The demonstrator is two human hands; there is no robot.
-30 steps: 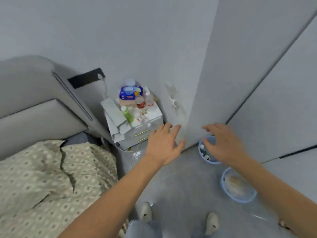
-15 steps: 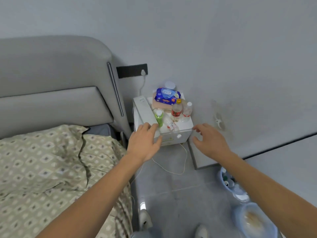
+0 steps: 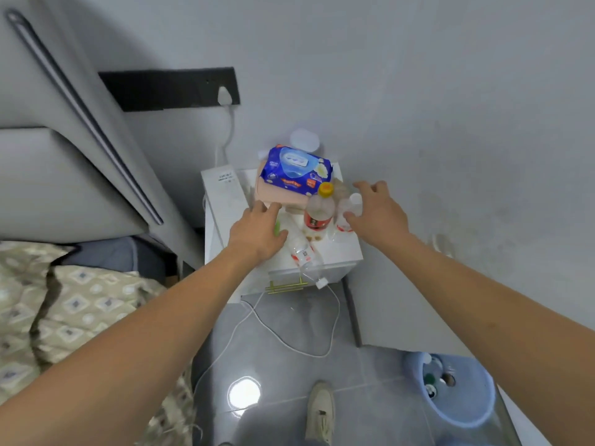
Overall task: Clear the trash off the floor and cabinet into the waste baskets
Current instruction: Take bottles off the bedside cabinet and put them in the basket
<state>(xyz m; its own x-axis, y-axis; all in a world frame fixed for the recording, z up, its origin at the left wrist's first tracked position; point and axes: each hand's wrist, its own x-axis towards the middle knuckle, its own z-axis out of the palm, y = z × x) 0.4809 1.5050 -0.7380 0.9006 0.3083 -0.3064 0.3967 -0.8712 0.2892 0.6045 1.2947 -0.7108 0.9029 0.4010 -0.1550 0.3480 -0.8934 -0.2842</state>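
White and cluttered, the small bedside cabinet (image 3: 341, 252) stands against the grey wall beside the padded grey headboard (image 3: 64, 162), and both your bare hands hover over its top. Your left hand (image 3: 257, 233) spreads flat with fingers apart above the near-left part of the top, holding nothing; a sliver of a green item (image 3: 277, 227) shows just past its knuckles, too hidden to identify. Your right hand (image 3: 378, 214) is spread wide, its fingers curled around a small clear bottle with a white cap (image 3: 349, 209); whether they touch it cannot be told. Just beside that bottle stands an upright clear plastic bottle with a yellow cap and red label (image 3: 318, 214). A clear plastic bottle lying on its side (image 3: 304, 252) rests near the cabinet's front edge, below your left hand. At the back, a blue pack of wet wipes (image 3: 296, 169) sits on a pale pink folded item (image 3: 277, 194). A white charging cable (image 3: 289, 336) trails from the cabinet front across the grey tiled floor (image 3: 289, 397). A light blue round waste basket (image 3: 457, 391), already holding a few items, stands on the floor at lower right, well apart from the cabinet.
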